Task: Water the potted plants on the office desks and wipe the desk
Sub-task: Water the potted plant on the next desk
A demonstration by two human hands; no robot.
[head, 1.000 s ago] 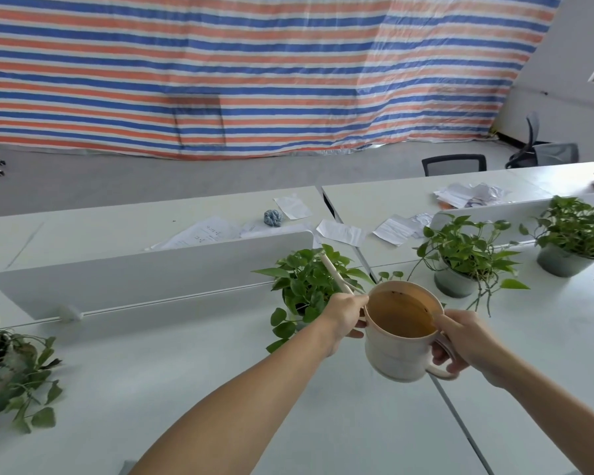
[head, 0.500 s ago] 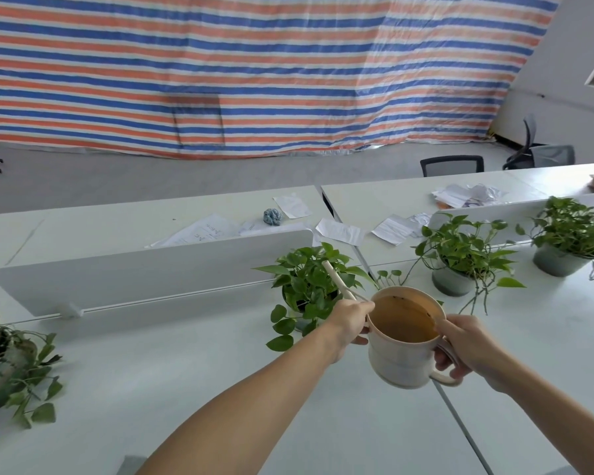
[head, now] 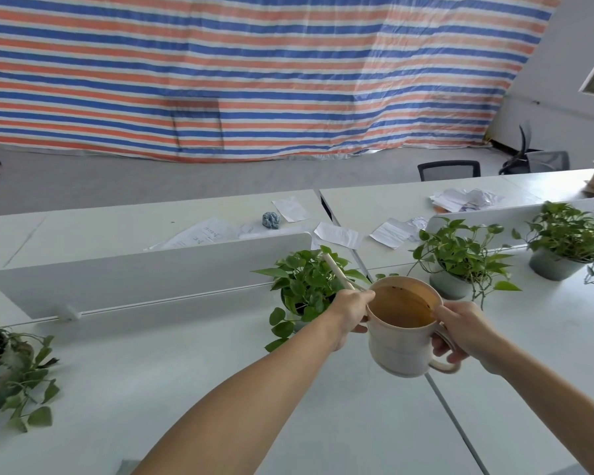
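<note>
Watering can (head: 396,351), cream and open-topped, is held in the air above the white worktop (head: 186,371), just in front of and to the right of the middle potted plant (head: 306,286). The right hand (head: 460,332) has its fingers curled through the handle. The left hand (head: 352,311) grips the can where the thin spout (head: 336,270) leaves the body. The spout's tip sits among that plant's leaves. Brownish water shows inside, well up the wall.

The risk, by the look of it, is that a quick tilt sends water over the wide rim rather than through the spout, wetting the worktop. A stream landing on leaves instead of soil could also run off toward the loose papers (head: 336,234) behind the plant, beyond the low divider (head: 144,272).
</note>
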